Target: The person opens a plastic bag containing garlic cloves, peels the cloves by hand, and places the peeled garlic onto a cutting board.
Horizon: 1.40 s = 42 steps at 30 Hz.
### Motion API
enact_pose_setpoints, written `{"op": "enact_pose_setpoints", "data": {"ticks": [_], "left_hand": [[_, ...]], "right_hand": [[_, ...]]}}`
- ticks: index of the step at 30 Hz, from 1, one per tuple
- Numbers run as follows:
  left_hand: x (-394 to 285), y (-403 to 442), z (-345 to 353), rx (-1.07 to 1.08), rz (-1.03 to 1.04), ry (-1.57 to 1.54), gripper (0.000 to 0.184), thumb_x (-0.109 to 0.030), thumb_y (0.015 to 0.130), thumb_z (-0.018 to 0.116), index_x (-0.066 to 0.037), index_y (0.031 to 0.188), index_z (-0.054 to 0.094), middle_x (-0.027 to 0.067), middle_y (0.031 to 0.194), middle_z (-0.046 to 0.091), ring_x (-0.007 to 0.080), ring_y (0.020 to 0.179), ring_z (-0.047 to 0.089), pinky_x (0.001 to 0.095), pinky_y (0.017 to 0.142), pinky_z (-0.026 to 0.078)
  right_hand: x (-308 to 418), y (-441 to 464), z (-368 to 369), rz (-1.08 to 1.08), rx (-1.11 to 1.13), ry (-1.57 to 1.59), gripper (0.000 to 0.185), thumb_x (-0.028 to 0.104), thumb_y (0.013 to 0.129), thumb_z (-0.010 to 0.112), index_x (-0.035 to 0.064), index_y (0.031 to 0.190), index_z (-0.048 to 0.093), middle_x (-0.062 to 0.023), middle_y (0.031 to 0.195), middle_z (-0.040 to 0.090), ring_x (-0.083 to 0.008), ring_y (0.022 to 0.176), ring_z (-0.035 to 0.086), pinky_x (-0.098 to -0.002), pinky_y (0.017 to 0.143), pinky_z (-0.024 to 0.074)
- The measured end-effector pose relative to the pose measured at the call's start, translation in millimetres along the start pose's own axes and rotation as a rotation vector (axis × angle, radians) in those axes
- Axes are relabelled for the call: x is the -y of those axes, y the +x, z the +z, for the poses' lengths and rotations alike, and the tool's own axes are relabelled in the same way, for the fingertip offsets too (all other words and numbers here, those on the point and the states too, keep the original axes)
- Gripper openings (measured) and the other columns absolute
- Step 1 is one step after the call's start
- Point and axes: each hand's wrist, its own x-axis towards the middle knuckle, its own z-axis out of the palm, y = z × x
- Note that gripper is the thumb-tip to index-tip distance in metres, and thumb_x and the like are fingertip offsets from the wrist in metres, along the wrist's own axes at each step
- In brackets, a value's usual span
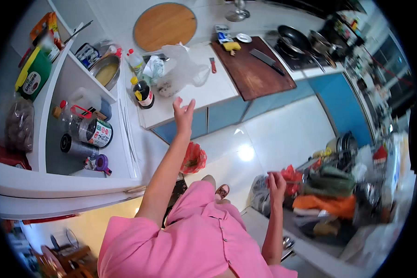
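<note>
My left hand point(184, 114) is raised in front of the counter's edge, its fingers spread and nothing in them. Closest to it are a dark sauce bottle with a yellow cap point(143, 94) and a clear plastic bag point(178, 72) with something whitish inside. Lower right, my right hand point(277, 184) hangs in the air with its fingers loosely stretched upward, and I see nothing held. Beside that hand lies a red plastic bag point(292, 180), among several bags and vegetables. A red-handled peeler or small knife point(212, 65) rests on the counter, away from both hands.
A cleaver point(267, 61) lies on a brown cutting board point(255, 74). The stove holds a black wok point(293, 39). At left, shelves point(90, 173) carry bottles and jars. On the floor stands a red bag-lined bin point(193, 157). A round wooden board point(165, 27) leans against the wall.
</note>
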Motion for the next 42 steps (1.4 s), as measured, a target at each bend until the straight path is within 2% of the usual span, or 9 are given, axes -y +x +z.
{"op": "enact_pose_setpoints", "data": {"ticks": [7, 16, 21, 26, 31, 36, 38, 40, 42], "left_hand": [[55, 177, 49, -0.472, 0.088, 0.444, 0.092, -0.028, 0.065, 0.082, 0.004, 0.135, 0.031, 0.0226, 0.131, 0.037, 0.0347, 0.120, 0.039, 0.0390, 0.102, 0.033], [109, 202, 11, -0.351, -0.078, 0.367, 0.050, -0.018, 0.076, 0.072, -0.013, 0.122, 0.052, 0.0059, 0.114, 0.054, 0.0245, 0.106, 0.048, 0.0340, 0.084, 0.043], [94, 187, 27, -0.314, -0.133, 0.055, 0.056, -0.024, 0.077, 0.074, -0.011, 0.125, 0.048, 0.0059, 0.125, 0.047, 0.0235, 0.112, 0.043, 0.0325, 0.089, 0.041], [106, 172, 32, -0.354, -0.005, 0.301, 0.073, -0.025, 0.070, 0.079, -0.010, 0.131, 0.042, 0.0111, 0.133, 0.042, 0.0317, 0.125, 0.036, 0.0382, 0.099, 0.036], [97, 165, 50, -0.316, 0.042, 0.535, 0.051, -0.009, 0.066, 0.076, -0.003, 0.112, 0.054, 0.0135, 0.128, 0.048, 0.0279, 0.120, 0.046, 0.0376, 0.100, 0.038], [59, 151, 61, -0.367, -0.237, -0.591, 0.035, 0.015, 0.071, 0.054, -0.004, 0.099, 0.057, 0.0095, 0.118, 0.056, 0.0194, 0.106, 0.055, 0.0313, 0.090, 0.046], [95, 139, 27, -0.364, -0.165, -0.163, 0.020, 0.000, 0.078, 0.060, -0.004, 0.097, 0.057, 0.0079, 0.101, 0.061, 0.0187, 0.090, 0.059, 0.0295, 0.081, 0.049], [99, 132, 14, -0.513, -0.302, -0.285, 0.012, -0.013, 0.084, 0.061, -0.006, 0.092, 0.058, 0.0046, 0.085, 0.062, 0.0175, 0.077, 0.061, 0.0281, 0.075, 0.050], [70, 126, 10, -0.646, -0.408, -1.051, 0.028, -0.012, 0.082, 0.064, -0.004, 0.106, 0.052, 0.0079, 0.098, 0.057, 0.0199, 0.097, 0.056, 0.0337, 0.085, 0.048]], "right_hand": [[76, 223, 117, -0.205, 0.485, -0.010, 0.014, 0.010, 0.092, 0.054, -0.0015, 0.098, 0.060, -0.0037, 0.077, 0.061, -0.0083, 0.068, 0.056, -0.0222, 0.060, 0.0469], [79, 390, 318, -0.401, 0.715, -0.170, 0.046, 0.023, 0.079, 0.071, 0.0003, 0.115, 0.054, -0.0141, 0.113, 0.059, -0.0255, 0.091, 0.064, -0.0324, 0.068, 0.0518], [65, 395, 387, -0.379, 0.910, -0.155, 0.050, 0.024, 0.081, 0.071, -0.0002, 0.120, 0.051, -0.0153, 0.118, 0.056, -0.0260, 0.099, 0.061, -0.0312, 0.074, 0.0527], [58, 398, 416, -0.053, 1.001, 0.280, 0.023, 0.017, 0.095, 0.052, 0.0010, 0.079, 0.058, 0.0008, 0.065, 0.053, -0.0065, 0.061, 0.046, -0.0233, 0.055, 0.0395], [91, 401, 390, -0.009, 1.007, 0.204, 0.040, 0.031, 0.099, 0.045, 0.0022, 0.077, 0.061, 0.0036, 0.057, 0.046, -0.0043, 0.051, 0.039, -0.0225, 0.046, 0.0309], [110, 423, 338, 0.023, 0.767, 0.223, 0.045, 0.034, 0.100, 0.037, 0.0022, 0.078, 0.060, 0.0027, 0.057, 0.043, -0.0048, 0.049, 0.036, -0.0220, 0.045, 0.0262], [102, 435, 316, 0.159, 0.699, 0.320, 0.046, 0.036, 0.101, 0.036, 0.0023, 0.078, 0.059, 0.0024, 0.056, 0.043, -0.0052, 0.047, 0.036, -0.0220, 0.044, 0.0259], [97, 444, 291, 0.242, 0.633, 0.320, 0.048, 0.038, 0.100, 0.036, 0.0022, 0.078, 0.059, 0.0028, 0.054, 0.043, -0.0052, 0.046, 0.036, -0.0214, 0.044, 0.0260], [77, 455, 263, 0.376, 0.619, 0.238, 0.038, 0.034, 0.098, 0.046, 0.0032, 0.079, 0.058, 0.0023, 0.059, 0.047, -0.0051, 0.049, 0.040, -0.0211, 0.045, 0.0295]]}}
